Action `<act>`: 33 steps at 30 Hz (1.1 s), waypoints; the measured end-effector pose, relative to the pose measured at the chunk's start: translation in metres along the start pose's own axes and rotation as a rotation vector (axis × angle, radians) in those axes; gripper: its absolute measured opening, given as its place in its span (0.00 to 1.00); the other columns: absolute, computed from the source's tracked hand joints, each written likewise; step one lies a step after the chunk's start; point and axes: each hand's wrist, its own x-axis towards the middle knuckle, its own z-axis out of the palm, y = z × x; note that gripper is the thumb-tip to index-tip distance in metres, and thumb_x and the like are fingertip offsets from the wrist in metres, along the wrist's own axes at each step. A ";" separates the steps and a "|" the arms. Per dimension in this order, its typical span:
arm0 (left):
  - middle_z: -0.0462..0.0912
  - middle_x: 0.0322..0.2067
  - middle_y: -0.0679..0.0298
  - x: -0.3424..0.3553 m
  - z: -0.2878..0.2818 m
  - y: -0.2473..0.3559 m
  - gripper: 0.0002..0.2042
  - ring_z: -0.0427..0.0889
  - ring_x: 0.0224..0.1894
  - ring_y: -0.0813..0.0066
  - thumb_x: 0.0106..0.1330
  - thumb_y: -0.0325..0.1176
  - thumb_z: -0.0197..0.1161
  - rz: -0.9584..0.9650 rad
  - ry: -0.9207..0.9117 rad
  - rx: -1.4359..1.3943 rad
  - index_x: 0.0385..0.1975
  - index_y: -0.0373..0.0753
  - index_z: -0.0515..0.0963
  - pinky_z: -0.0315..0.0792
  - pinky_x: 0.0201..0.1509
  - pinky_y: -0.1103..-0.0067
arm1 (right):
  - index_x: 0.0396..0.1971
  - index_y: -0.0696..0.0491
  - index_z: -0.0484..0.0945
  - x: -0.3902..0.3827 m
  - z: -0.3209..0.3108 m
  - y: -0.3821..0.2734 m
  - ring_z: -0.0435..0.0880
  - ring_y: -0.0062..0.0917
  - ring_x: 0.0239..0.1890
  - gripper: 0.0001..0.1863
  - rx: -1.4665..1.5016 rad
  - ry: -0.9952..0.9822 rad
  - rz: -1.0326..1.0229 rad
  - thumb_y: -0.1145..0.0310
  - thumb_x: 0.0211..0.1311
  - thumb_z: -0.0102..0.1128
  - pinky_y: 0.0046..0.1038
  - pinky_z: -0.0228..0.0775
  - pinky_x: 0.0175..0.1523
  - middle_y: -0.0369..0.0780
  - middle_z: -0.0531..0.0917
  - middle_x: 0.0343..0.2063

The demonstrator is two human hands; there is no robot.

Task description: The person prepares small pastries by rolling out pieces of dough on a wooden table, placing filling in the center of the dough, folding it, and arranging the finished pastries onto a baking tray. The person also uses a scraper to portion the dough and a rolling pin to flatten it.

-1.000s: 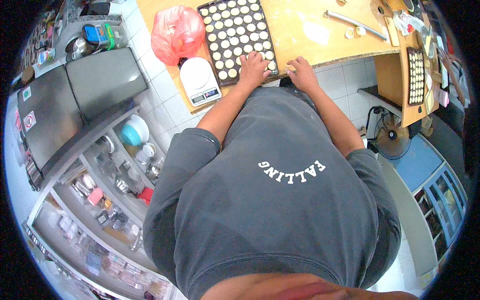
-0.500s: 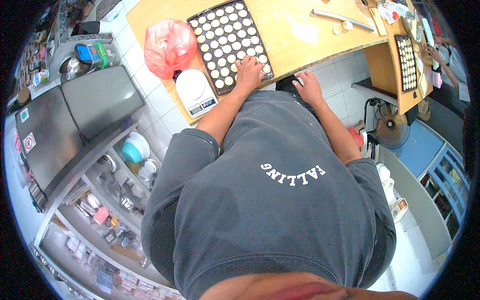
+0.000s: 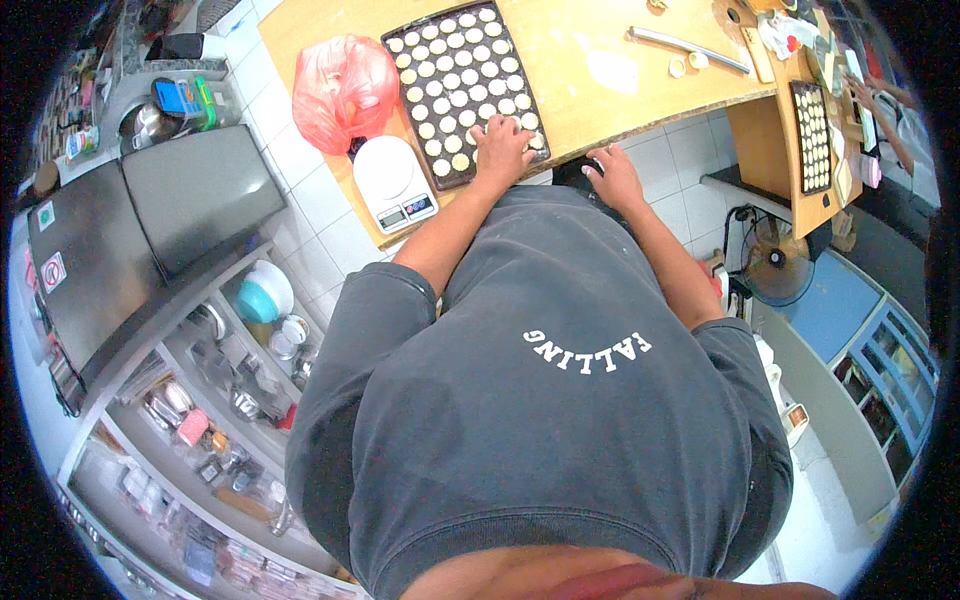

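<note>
A dark baking tray [image 3: 452, 70] holds rows of pale, round dough pieces. My left hand [image 3: 503, 150] rests over the tray's lower right part, fingers apart and bent onto the dough; what lies under its fingertips is hidden. Just below the table's front edge, to the right of the tray, is my right hand [image 3: 614, 180], fingers slightly curled and apart, with nothing visible in it. A white kitchen scale [image 3: 390, 175] stands left of the tray, beside a knotted pink plastic bag [image 3: 342, 88].
The wooden table [image 3: 570, 90] carries a metal rod [image 3: 685, 48] and small rings [image 3: 678, 67]. Another tray [image 3: 810, 135] lies on the right-hand worktop, near a co-worker's arm [image 3: 885, 120]. A fan [image 3: 775, 258] stands below; a shelving unit [image 3: 200, 400] is at left.
Since a second ago the view has shifted slightly. My right hand has drawn a little below the table edge; my left hand stays on the tray, its fingers slightly shifted.
</note>
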 end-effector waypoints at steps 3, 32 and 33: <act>0.80 0.43 0.70 0.002 -0.005 0.004 0.15 0.70 0.58 0.65 0.53 0.48 0.77 -0.029 0.026 -0.007 0.41 0.55 0.90 0.60 0.56 0.55 | 0.49 0.52 0.82 0.000 0.002 0.001 0.80 0.45 0.52 0.17 0.009 0.002 0.004 0.62 0.63 0.69 0.45 0.73 0.58 0.47 0.80 0.44; 0.90 0.38 0.60 -0.001 -0.078 0.009 0.15 0.86 0.39 0.79 0.64 0.31 0.74 -0.666 0.024 -1.240 0.46 0.27 0.84 0.79 0.46 0.82 | 0.50 0.53 0.84 0.062 -0.039 -0.080 0.83 0.30 0.43 0.16 0.434 0.038 -0.073 0.64 0.64 0.70 0.33 0.77 0.50 0.43 0.81 0.43; 0.89 0.44 0.58 -0.001 -0.090 0.014 0.19 0.86 0.44 0.76 0.66 0.33 0.73 -0.638 -0.020 -1.310 0.50 0.26 0.81 0.77 0.53 0.79 | 0.50 0.53 0.85 0.063 -0.042 -0.088 0.83 0.28 0.44 0.15 0.561 0.020 -0.080 0.65 0.65 0.70 0.31 0.77 0.50 0.42 0.82 0.43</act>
